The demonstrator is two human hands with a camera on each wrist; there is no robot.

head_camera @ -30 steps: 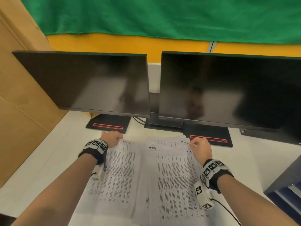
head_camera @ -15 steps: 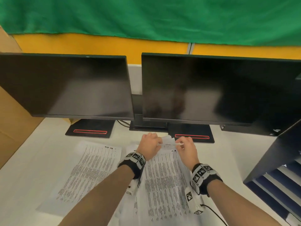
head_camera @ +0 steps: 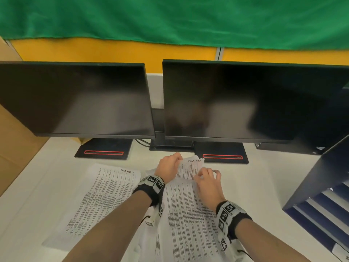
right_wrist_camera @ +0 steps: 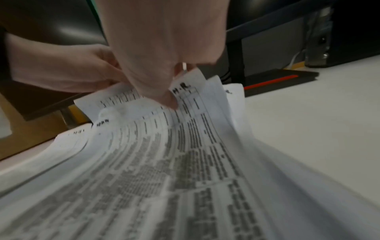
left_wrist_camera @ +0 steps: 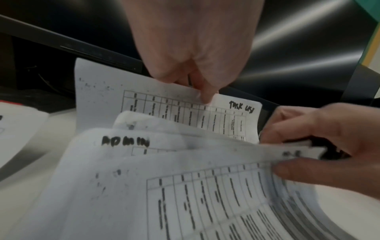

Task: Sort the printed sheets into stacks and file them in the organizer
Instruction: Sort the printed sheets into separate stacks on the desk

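Note:
A loose pile of printed sheets [head_camera: 186, 220] lies in front of me on the white desk [head_camera: 260, 186]. My left hand [head_camera: 178, 161] pinches the far edge of a lifted sheet marked "TASK LIST" [left_wrist_camera: 240, 113]. Beside it, my right hand [head_camera: 200, 173] pinches the far right corner of the sheets below; its thumb [right_wrist_camera: 168, 97] lies on one marked "H.R." [right_wrist_camera: 185, 88]. A sheet headed "ADMIN" [left_wrist_camera: 125, 142] shows underneath. A separate flat stack [head_camera: 105, 195] lies to the left. The dark blue organizer [head_camera: 319, 178] stands at the right, with slanted shelves.
Two dark monitors [head_camera: 79, 99] [head_camera: 245, 103] stand close behind the sheets on black bases with red stripes [head_camera: 103, 152]. A cardboard panel [head_camera: 13, 148] lines the left side. White desk surface shows between the pile and the organizer.
My left hand left the stack on the left and came over to the middle pile. Both hands now hold its far edge, and the top sheet is lifted.

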